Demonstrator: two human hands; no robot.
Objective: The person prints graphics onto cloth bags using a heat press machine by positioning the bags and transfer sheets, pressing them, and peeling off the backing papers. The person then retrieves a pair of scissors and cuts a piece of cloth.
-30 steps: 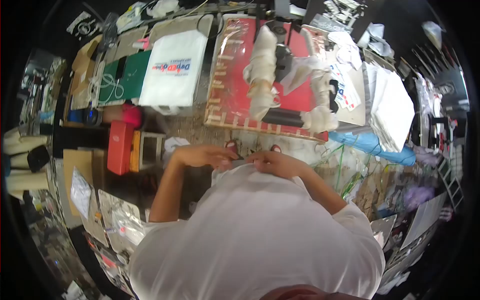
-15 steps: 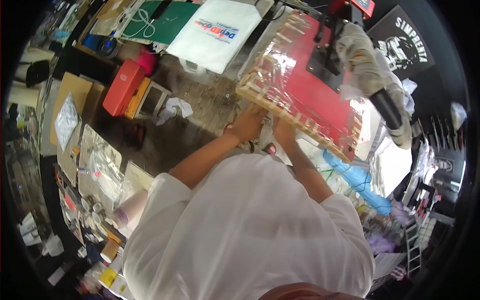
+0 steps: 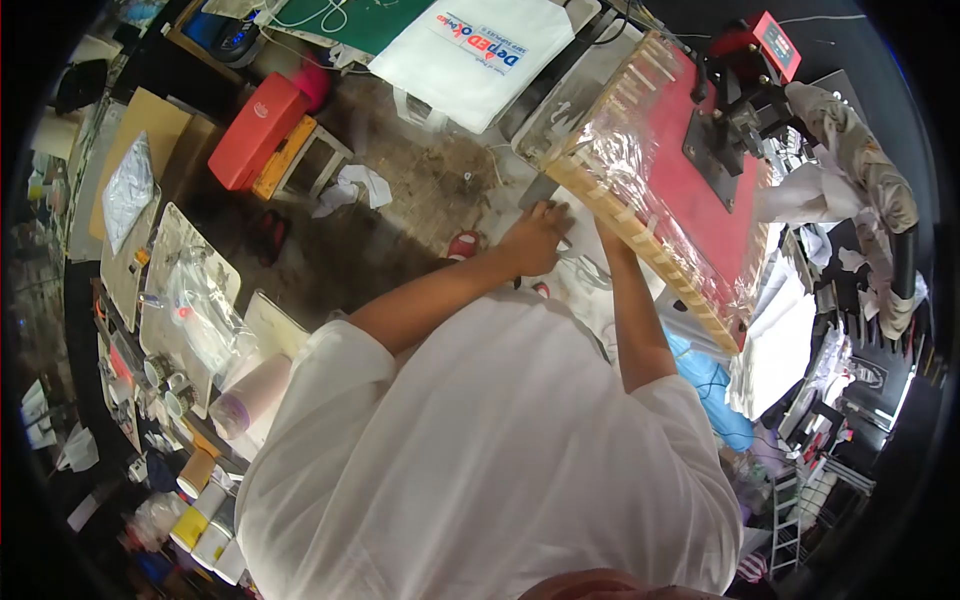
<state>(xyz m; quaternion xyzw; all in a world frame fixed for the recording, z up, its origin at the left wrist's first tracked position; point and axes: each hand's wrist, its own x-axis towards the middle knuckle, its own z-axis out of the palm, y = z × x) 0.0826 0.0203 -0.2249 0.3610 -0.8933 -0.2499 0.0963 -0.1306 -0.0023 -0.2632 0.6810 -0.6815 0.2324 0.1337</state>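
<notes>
Ahead of me, the red press plate (image 3: 690, 170), wrapped in clear film and edged with tape strips, stands tilted on the right. My left hand (image 3: 538, 240) is below its near corner, with fingers bent over a white surface (image 3: 590, 285); whether it holds anything is hidden. My right hand (image 3: 612, 238) reaches under the taped edge of the plate, and its fingers are mostly hidden. Beyond the left hand lies a white printed bag (image 3: 475, 60) on the table, with its handle hanging over the edge.
A red box (image 3: 258, 130) rests on a wooden stool (image 3: 300, 160) at the left. White cloth (image 3: 365, 188) lies by the stool. Mugs (image 3: 180, 395) and a clear-wrapped roll (image 3: 250, 400) stand at the lower left. A blue plastic bundle (image 3: 710, 390) is at the right.
The view has turned and moved toward the press, whose handle now appears farther right and upright. Both hands have gone from my waist to the press; the right one has slid under the plate.
</notes>
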